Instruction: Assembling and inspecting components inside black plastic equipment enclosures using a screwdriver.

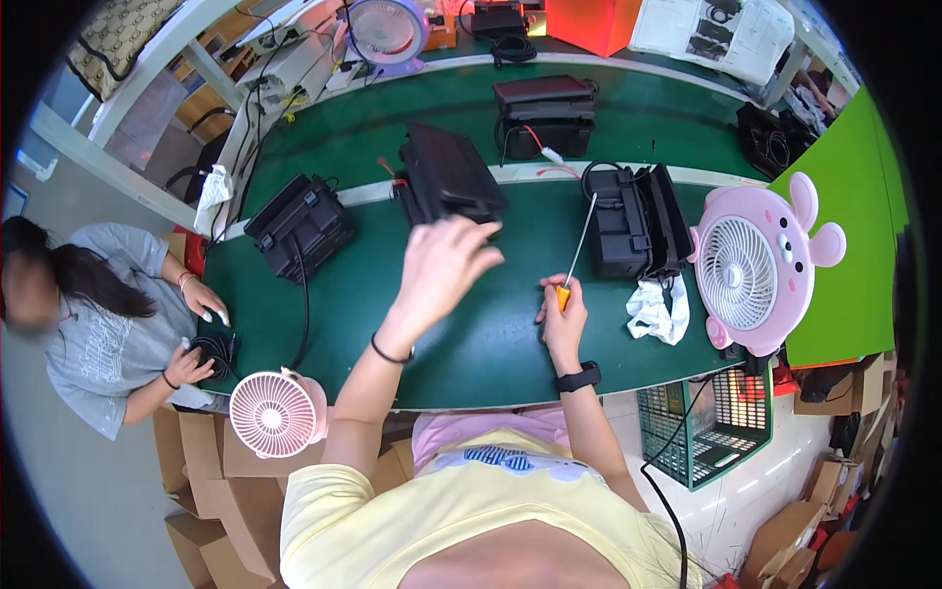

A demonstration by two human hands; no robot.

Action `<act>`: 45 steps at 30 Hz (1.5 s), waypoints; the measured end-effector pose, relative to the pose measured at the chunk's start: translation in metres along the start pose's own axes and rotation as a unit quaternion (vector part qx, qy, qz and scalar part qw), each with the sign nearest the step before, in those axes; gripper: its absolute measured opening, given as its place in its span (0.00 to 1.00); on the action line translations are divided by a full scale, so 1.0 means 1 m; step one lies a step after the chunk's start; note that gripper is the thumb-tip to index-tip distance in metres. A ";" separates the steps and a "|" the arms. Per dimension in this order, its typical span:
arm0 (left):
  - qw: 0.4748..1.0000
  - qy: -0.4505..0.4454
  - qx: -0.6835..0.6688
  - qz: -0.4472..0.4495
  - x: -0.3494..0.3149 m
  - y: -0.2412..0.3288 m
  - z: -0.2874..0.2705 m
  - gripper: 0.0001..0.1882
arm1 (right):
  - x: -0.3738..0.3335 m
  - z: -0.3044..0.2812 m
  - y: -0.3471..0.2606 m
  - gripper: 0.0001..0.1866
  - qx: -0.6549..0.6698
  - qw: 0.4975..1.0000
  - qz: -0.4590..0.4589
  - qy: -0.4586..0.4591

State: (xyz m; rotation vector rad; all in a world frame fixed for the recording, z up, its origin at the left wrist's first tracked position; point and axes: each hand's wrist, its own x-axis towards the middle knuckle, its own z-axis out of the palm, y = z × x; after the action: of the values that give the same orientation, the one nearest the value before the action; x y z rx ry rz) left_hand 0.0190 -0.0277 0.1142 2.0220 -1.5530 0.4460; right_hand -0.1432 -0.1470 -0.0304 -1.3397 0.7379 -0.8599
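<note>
My right hand (pixel 563 316) is wrapped round the yellow handle of a screwdriver (pixel 581 240), its long metal shaft pointing up and away from me. My left hand (pixel 446 263) is raised over the near edge of a black plastic case (pixel 451 175), fingers apart and slightly smeared by motion. Whether it touches the case I cannot tell. That case is tilted, with a red wire at its left side. To the right of the screwdriver stands another black case (pixel 628 221) with a lid, and a white crumpled cloth (pixel 658 310) lies in front of it.
A pink animal-shaped fan (pixel 751 265) stands at the right, a small pink fan (pixel 278 413) at the front left. More black cases (pixel 301 226) sit on the green table (pixel 471 363). A co-worker (pixel 108 314) handles a black cable at the left. A green crate (pixel 708 432) stands below.
</note>
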 end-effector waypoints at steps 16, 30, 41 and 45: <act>0.960 -0.037 0.215 0.175 0.019 -0.045 -0.038 0.42 | -0.006 -0.001 -0.007 0.05 0.005 1.000 -0.011 -0.008; 0.992 0.120 0.042 0.026 -0.001 -0.003 -0.014 0.14 | -0.018 0.006 -0.018 0.22 0.019 0.995 -0.003 -0.099; 0.986 0.112 -0.096 -0.072 -0.068 0.015 -0.023 0.23 | -0.020 0.003 -0.028 0.22 0.118 0.985 0.068 -0.102; 0.942 0.290 -0.066 -0.157 -0.100 0.000 -0.030 0.24 | -0.013 -0.008 -0.026 0.22 0.121 0.983 0.054 -0.127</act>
State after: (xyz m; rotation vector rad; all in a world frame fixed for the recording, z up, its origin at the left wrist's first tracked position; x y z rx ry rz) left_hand -0.0065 0.0686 0.0817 1.7718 -0.8633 0.7088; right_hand -0.1597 -0.1404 -0.0053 -1.1541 0.4855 -0.6539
